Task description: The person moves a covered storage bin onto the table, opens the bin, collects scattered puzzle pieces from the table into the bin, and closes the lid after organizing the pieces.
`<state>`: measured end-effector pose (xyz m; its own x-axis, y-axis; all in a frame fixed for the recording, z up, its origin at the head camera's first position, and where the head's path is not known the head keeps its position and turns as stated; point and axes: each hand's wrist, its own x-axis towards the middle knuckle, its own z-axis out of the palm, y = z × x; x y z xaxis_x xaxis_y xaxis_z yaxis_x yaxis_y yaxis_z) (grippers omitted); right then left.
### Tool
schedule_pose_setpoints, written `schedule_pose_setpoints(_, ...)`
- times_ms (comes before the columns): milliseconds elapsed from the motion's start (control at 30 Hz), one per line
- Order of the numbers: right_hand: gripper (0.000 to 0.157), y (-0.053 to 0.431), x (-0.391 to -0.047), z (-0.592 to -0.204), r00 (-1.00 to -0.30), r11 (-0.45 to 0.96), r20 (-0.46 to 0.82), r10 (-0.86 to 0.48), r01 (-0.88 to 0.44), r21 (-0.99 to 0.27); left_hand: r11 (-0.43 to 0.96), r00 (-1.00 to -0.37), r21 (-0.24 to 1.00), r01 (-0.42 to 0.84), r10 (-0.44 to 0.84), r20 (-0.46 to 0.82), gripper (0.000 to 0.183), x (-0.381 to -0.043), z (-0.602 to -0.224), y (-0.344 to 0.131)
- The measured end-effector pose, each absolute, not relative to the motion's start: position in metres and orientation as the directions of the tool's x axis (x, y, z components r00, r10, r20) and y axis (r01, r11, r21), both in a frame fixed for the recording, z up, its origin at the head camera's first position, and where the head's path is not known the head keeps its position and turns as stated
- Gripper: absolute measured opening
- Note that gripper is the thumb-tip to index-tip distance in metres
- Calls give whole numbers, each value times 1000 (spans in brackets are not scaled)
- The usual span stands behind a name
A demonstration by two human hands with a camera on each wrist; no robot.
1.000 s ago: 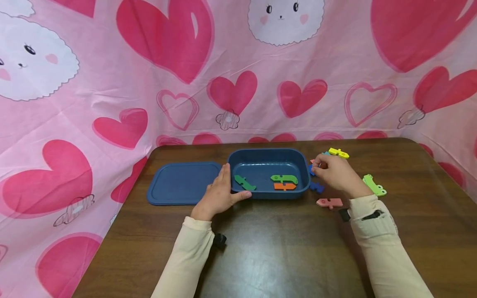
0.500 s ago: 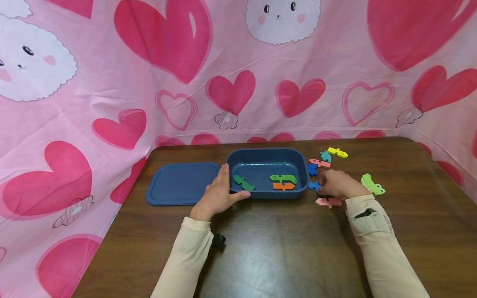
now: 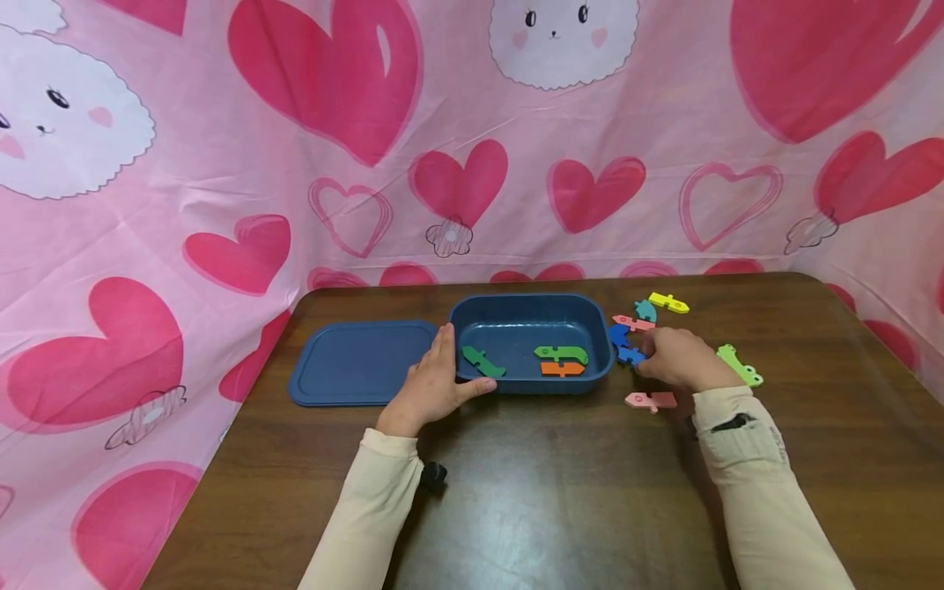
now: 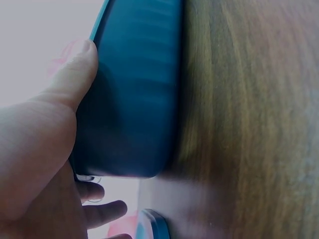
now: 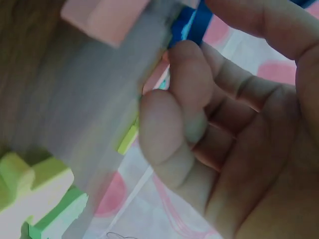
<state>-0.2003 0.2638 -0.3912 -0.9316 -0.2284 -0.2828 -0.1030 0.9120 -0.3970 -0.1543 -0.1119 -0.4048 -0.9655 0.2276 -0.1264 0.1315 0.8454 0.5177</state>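
My left hand (image 3: 431, 383) rests against the near left corner of a dark blue box (image 3: 527, 388), fingers straight along its side and thumb on the front rim. Inside the box lie a dark green piece (image 3: 483, 362), a light green piece (image 3: 562, 353) and an orange piece (image 3: 563, 369). Just right of the box, my right hand (image 3: 682, 359) pinches a blue puzzle piece (image 3: 630, 356) by its right end. Another blue piece (image 3: 618, 334) lies right behind it. The right wrist view shows the pinched blue piece (image 5: 199, 22) partly hidden by the fingers.
A flat blue lid (image 3: 361, 365) lies left of the box. Around my right hand are a pink piece (image 3: 651, 401), a salmon piece (image 3: 633, 323), a teal piece (image 3: 646, 310), a yellow piece (image 3: 669, 303) and a light green frog-like piece (image 3: 740, 365). Patterned pink cloth (image 3: 516, 197) hangs behind the table.
My right hand came down from the far blue piece to the nearer one, then shifted it slightly away from me, beside the other blue piece. The left hand has stayed at the box.
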Motion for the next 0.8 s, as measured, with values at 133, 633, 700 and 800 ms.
schedule_pose_setpoints(133, 33, 269, -199, -385, -959, 897, -194, -208, -109, -427, 852, -963, 505, 137, 234, -135, 119, -154, -404, -114)
schedule_pose_setpoints(633, 30, 234, -192, -371, -966, 799, 38, -256, -233, -554, 850, -943, 490, 195, 300, -146, 97, -149, -400, -113)
schedule_pose_setpoints(700, 30, 229, -191, -371, -960, 798, 54, -274, -258, -544, 845, -940, 495, 204, 311, -143, 92, -148, -399, -113)
schedule_pose_setpoints(800, 29, 223, -190, -371, -958, 801, 76, -276, -273, -533, 844, -939, 495, 204, 312, -146, 90, -147, -398, -111)
